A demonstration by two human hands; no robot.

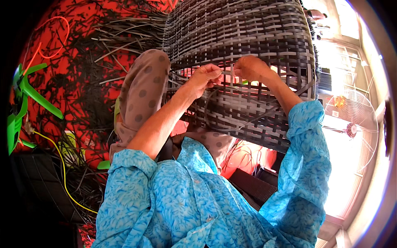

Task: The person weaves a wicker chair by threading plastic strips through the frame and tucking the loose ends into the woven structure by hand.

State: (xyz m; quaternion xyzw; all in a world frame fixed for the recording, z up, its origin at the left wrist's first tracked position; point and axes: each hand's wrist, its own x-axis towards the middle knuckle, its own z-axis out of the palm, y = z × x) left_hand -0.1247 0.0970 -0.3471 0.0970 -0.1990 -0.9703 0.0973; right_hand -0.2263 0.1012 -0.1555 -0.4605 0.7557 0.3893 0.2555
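Note:
A large woven panel [235, 31] of flat grey and black strips stands before me, with an open band of weave across its middle. My left hand [204, 78] is closed in a pinch at that band, with a thin dark strip at its fingertips. Just right of it, my right hand [252, 68] is bent against the weave, its fingers curled and partly hidden; what they hold cannot be made out. Below the hands, a loose dark strip [209, 108] curves in a loop over the panel. The fingertips of both hands are a short gap apart.
Loose strip ends [120, 35] fan out from the panel's left side. Dark scraps litter the red floor [93, 18]. At far left are a green stand-like object [39, 97] and a yellow cord [62, 161]. A round fan [351, 128] stands at right. My bent knee [144, 82] adjoins the panel.

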